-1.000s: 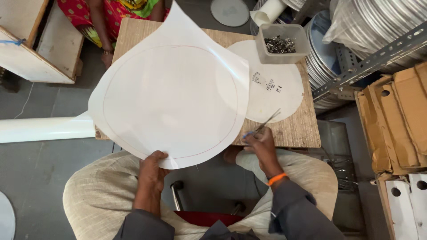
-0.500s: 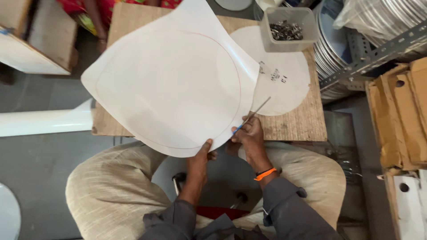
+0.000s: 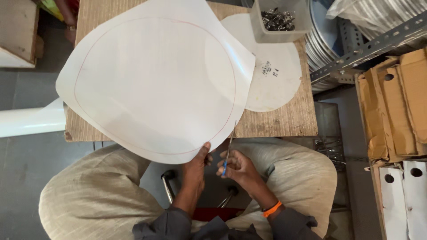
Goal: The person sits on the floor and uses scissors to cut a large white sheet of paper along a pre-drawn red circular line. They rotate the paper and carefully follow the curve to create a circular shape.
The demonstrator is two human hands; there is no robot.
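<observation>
A large white sheet bearing a thin red traced outline lies partly over a wooden worktable, its near edge overhanging toward the seated person's lap. The left hand pinches that near edge between thumb and fingers, holding it up. Just to its right, the right hand is closed around the blue handles of a pair of scissors, whose blades point away from the hand and meet the sheet's edge close to the red line (whether the blades are parted cannot be told). The step in hand appears to be cutting along the traced outline; the next move would call for keeping the blades on the line while the left hand turns the sheet. Beyond the sheet lie a cut white disc and a grey bin of metal clips; cardboard stands further right.
</observation>
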